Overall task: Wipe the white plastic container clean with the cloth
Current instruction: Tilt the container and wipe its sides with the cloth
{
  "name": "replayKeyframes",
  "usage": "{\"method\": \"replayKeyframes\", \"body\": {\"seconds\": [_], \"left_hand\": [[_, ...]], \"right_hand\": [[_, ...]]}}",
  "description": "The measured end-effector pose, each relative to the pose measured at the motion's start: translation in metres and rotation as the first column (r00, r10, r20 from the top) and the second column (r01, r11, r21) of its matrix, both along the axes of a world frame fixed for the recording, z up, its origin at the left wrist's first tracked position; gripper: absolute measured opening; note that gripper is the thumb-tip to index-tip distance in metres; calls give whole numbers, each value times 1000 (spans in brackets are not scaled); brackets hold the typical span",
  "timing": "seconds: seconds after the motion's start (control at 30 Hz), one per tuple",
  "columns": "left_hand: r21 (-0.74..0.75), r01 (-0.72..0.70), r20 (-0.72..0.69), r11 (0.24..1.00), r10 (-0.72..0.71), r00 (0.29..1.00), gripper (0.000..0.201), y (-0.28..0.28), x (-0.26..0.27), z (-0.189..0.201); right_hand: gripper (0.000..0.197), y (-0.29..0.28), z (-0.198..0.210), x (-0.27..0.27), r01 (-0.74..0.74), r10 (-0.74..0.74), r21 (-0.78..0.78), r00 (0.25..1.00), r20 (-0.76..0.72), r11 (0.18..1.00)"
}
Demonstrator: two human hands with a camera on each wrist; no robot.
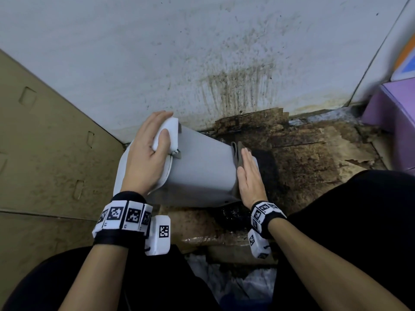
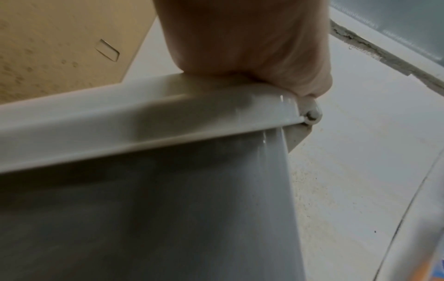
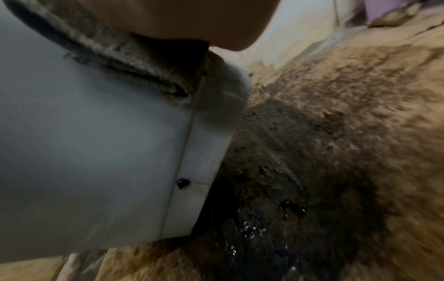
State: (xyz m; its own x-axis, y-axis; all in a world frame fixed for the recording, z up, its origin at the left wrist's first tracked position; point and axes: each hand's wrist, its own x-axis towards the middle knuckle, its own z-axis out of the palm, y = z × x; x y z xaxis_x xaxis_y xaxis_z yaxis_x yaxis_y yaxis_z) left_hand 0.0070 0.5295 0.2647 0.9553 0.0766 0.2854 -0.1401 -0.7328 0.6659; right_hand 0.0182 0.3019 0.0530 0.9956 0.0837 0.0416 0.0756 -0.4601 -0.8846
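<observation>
At centre frame in the head view, the white plastic container (image 1: 197,167) lies tipped on its side over the filthy, stained cardboard (image 1: 314,158) on the floor, rim end toward nine o'clock, base end toward three. Left hand (image 1: 148,153) is up at the rim end, around ten o'clock of the body, fingers and thumb curled round the white lid edge (image 1: 167,135) and clamping it firm. The left wrist view backs that up, with the palm bearing down on the rim (image 2: 168,121).

Over at three o'clock, the right hand (image 1: 250,176) is flat, fingers straight and pressed together, pushing the cloth (image 1: 238,153) against the base end of the container. The cloth is a greyish-brown folded pad, bunched at the corner in the right wrist view (image 3: 125,62), and it looks well soiled already.

So the wiping is under way, working the bottom end. The grey side wall facing up looks fairly clean, but the seam near the base (image 3: 190,171) shows a dark speck and some grime. Below it, at five o'clock, sits a wet black patch (image 3: 264,218) on the cardboard.

Next call, as I judge it: sweep the cloth along that base edge with steady flat pressure while the left hand keeps the container from rolling. Then turn it to reach the underside, and keep the wiped faces off that wet muck.
</observation>
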Motion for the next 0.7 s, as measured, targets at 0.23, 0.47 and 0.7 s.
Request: {"method": "replayKeyframes", "body": {"seconds": [0.23,0.47,0.7], "left_hand": [[3,-15,-2,1000,15,1000,42,-4,-1,2],[38,-20,1,999,20,1000,44,-4,-3,2],[36,-16,16,999,16,1000,43,-9,-4,0]], "right_hand": [[53,-11,-7,0,132,-115,60,965,-235,989],[69,16,14,-3,188,-176,39,964,-201,981],[65,79,94,-9,-3,-3,153,999,38,988]]}}
